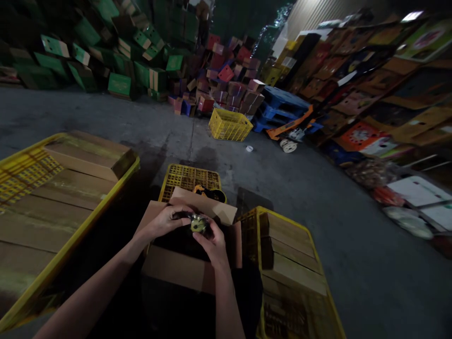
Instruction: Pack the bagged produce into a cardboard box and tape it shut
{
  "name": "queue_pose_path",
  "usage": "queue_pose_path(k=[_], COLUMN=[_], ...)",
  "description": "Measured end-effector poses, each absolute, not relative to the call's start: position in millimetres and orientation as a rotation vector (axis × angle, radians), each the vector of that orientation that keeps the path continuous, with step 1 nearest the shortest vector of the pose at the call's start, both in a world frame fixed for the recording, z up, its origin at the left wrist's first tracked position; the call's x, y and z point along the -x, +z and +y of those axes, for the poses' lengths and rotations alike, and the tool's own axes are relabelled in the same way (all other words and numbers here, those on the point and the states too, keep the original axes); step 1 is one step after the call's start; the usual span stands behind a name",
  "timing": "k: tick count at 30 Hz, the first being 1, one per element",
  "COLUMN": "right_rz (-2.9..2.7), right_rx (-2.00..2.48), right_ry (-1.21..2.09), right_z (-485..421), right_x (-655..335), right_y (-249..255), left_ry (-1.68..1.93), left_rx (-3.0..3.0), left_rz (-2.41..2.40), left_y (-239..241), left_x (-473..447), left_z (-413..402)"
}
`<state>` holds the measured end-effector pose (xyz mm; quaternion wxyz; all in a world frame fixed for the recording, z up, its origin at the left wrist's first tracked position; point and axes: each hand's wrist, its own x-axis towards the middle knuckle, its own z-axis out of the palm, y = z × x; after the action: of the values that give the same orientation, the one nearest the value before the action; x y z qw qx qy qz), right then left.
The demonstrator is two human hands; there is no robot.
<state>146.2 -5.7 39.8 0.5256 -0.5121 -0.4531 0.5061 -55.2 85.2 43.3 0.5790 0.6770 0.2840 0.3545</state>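
Observation:
Both hands meet over an open cardboard box [176, 268] that rests on a yellow crate [189, 176]. My left hand [164, 222] and my right hand [211, 240] close together around a small dark object with a yellowish round centre [198, 223]; it is too dim to name for sure. Just beyond the box flap lies a tape dispenser [210, 192], orange and black, on the crate.
Yellow crates with flat cardboard stand at my left [70, 188] and right [286, 263]. Another yellow crate [229, 125], blue pallets [282, 106] and a pallet jack [291, 134] sit further off. Piles of green, red and brown boxes line the back and right.

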Motion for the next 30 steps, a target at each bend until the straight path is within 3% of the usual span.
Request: queue_pose_path(k=[11, 21, 30], right_rz=[-1.133, -1.505, -1.493], right_rx=[1.285, 1.332, 1.243], right_ry=[1.032, 0.602, 0.719], right_z=[-4.9, -5.8, -4.1], right_x=[-149.1, -146.2, -151.5], right_y=[39.3, 46.6, 34.7], left_ry=[0.952, 0.679, 0.81], left_rx=[-1.477, -1.38, -1.632], left_rz=[0.725, 0.635, 0.63], left_y=[38.1, 41.7, 40.6], left_x=[52.7, 51.0, 54.2], left_z=[84.1, 80.9, 88.1])
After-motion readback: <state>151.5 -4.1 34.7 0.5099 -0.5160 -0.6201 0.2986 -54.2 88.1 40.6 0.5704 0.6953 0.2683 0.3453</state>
